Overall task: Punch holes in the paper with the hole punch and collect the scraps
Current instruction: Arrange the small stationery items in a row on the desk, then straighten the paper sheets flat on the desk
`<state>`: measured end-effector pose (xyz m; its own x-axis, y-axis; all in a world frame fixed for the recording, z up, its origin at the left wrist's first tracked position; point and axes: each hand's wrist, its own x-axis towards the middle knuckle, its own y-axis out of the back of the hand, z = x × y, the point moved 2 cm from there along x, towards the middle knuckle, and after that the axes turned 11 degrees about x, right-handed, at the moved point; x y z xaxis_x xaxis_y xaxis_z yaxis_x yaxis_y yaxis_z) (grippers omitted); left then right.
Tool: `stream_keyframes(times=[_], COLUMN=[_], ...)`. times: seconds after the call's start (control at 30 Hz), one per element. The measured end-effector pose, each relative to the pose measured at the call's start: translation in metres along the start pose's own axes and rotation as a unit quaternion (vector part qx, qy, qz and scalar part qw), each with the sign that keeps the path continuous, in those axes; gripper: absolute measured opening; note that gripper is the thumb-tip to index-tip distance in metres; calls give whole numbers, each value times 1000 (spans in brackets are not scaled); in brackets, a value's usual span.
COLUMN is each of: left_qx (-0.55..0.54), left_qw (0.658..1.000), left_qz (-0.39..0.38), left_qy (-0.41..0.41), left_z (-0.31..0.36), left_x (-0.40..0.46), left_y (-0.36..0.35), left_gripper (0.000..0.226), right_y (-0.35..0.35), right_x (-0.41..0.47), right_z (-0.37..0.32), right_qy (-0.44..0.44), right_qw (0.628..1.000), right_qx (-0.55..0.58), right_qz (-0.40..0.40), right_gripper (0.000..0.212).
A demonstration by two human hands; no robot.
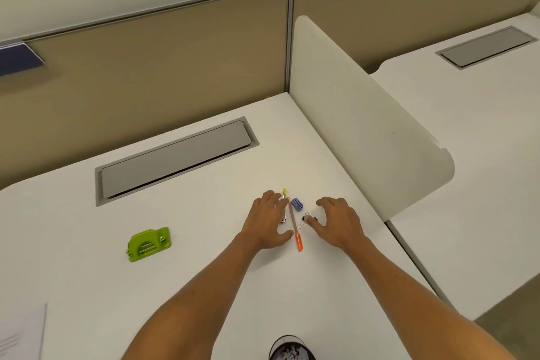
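Your left hand (267,223) lies flat and spread on the desk (204,242), palm down, holding nothing; its fingers touch a metal clip (284,212) and its thumb rests against a pen (294,225). Your right hand (339,221) hovers with fingers curled and loose, gripping nothing, thumb tip at a binder clip (306,218). A sharpener (297,204) sits between the hands. The punch (149,243) stands well apart to your left with bare desk all round it. The paper (22,333) lies at the near-left corner, cut by the frame edge. A divider (365,126) walls the desk's right edge just beyond your right hand; a grey hatch (175,159) lies farther back
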<state>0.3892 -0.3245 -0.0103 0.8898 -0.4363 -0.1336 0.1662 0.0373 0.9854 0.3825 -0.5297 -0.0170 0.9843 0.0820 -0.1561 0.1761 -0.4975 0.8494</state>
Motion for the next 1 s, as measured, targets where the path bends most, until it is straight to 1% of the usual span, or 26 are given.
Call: stream_keyframes(times=[0.17, 0.3, 0.47, 0.57, 0.83, 1.0], left_qx=[8, 9, 12, 20, 16, 11], left_qw=[998, 995, 985, 979, 964, 959], left_qz=[-3, 1, 1, 5, 15, 22], left_qy=[56, 104, 172, 203, 265, 283], left_z=[-29, -60, -110, -141, -216, -252], left_x=[-51, -105, -186, -237, -369, -436], left_y=[3, 4, 5, 6, 0, -12], left_gripper=[90, 94, 96, 98, 95, 94], right_y=[-5, -26, -63, -87, -152, -194], right_x=[3, -3, -20, -35, -82, -113], right_z=[-46, -94, -165, -205, -306, -366], right_qy=[82, 142, 204, 222, 253, 274], right_qw=[996, 988, 973, 967, 953, 948], right_qx=[-28, -43, -55, -68, -95, -95], right_qz=[-12, -46, -87, -109, -134, -130], right_gripper=[54, 70, 74, 76, 77, 73])
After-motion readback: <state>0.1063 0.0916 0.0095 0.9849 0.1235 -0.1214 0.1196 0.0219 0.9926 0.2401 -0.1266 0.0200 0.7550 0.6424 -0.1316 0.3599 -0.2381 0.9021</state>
